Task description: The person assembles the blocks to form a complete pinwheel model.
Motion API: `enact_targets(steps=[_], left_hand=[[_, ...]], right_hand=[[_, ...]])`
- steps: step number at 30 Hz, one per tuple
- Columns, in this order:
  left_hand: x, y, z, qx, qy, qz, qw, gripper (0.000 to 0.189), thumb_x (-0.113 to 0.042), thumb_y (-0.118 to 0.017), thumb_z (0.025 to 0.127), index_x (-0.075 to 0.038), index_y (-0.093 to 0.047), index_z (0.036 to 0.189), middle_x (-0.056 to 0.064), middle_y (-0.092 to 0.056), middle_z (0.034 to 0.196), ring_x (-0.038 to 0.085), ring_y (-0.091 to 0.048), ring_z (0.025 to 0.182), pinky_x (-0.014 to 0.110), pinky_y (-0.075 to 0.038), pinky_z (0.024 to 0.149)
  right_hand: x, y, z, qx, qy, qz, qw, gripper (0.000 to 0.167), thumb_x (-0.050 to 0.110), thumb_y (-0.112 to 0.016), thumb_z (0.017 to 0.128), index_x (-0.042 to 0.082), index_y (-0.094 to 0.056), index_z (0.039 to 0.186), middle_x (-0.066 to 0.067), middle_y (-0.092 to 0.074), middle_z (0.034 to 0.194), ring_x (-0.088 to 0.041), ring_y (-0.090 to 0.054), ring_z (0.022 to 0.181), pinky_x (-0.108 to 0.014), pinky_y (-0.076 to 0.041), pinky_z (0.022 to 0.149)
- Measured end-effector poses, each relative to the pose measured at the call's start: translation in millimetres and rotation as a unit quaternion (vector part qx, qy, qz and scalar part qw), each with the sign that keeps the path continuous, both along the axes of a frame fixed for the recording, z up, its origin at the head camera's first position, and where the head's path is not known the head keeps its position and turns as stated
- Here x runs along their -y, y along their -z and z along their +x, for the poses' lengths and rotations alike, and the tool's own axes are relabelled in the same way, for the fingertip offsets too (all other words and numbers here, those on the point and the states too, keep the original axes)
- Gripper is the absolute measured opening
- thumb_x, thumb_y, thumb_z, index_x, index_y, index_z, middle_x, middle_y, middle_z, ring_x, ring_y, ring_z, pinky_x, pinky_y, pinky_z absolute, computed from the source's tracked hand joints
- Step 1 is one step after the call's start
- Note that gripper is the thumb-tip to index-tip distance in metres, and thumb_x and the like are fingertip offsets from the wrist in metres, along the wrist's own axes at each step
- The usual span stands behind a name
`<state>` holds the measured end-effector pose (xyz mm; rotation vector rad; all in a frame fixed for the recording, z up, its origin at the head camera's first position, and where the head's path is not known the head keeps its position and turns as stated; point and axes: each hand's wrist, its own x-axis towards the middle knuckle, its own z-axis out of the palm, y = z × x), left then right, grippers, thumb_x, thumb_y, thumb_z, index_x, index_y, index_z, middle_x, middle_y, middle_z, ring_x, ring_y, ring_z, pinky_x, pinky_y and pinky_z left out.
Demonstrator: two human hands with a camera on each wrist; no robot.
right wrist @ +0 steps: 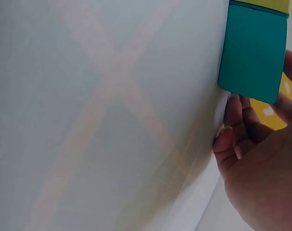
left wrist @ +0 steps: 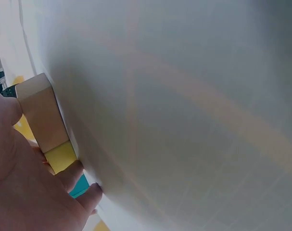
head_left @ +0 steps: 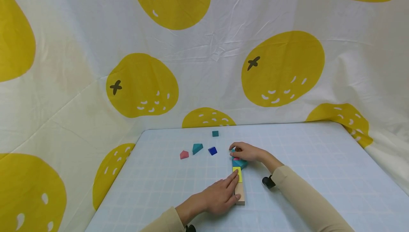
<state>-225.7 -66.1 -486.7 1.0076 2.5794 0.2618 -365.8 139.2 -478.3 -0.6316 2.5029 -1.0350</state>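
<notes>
A row of toy blocks runs away from me on the table. Nearest is a plain wooden block [head_left: 240,191], followed by a yellow block [head_left: 240,177], teal blocks [head_left: 239,163] and a small pink piece [head_left: 236,159]. My left hand [head_left: 218,194] lies along the row's left side, its extended fingers touching the yellow block and its thumb at the wooden block's near end. At the far end, my right hand [head_left: 247,151] pinches a small teal block [head_left: 233,150], partly covered by the fingers. A large teal face [right wrist: 254,53] shows beside the right hand in the right wrist view.
Left of the row's far end lie a blue block [head_left: 212,150], a teal angled block [head_left: 197,148] and a pink block [head_left: 184,154]. Farther back sits a dark green block [head_left: 215,133]. A patterned curtain [head_left: 217,83] stands behind the pale table [head_left: 153,175].
</notes>
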Motion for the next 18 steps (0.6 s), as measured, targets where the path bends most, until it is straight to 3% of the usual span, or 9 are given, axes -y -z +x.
enact_targets(steps=[10,18], left_hand=[[-0.2,-1.7,0.4,-0.006,0.003,-0.001,1.0000,0.074,-0.060,-0.025,0.107,-0.015,-0.014,0.165,-0.005,-0.001,0.173,0.010,-0.015,0.156,0.040,-0.030,0.121],[-0.1,-1.2,0.1,-0.005,0.003,0.000,1.0000,0.074,-0.060,-0.024,0.107,-0.015,-0.014,0.165,-0.005,-0.001,0.173,0.010,-0.015,0.156,0.039,-0.030,0.121]], right_hand=[[-1,-0.7,-0.4,0.000,0.003,-0.001,1.0000,0.033,0.030,-0.062,0.103,0.011,-0.063,0.130,-0.005,-0.061,0.103,-0.021,-0.055,0.094,-0.038,-0.050,0.084],[-12,-4.5,2.5,-0.026,0.029,0.013,0.9992,0.035,0.032,-0.059,0.104,0.009,-0.063,0.131,-0.008,-0.065,0.114,-0.023,-0.058,0.101,-0.048,-0.052,0.094]])
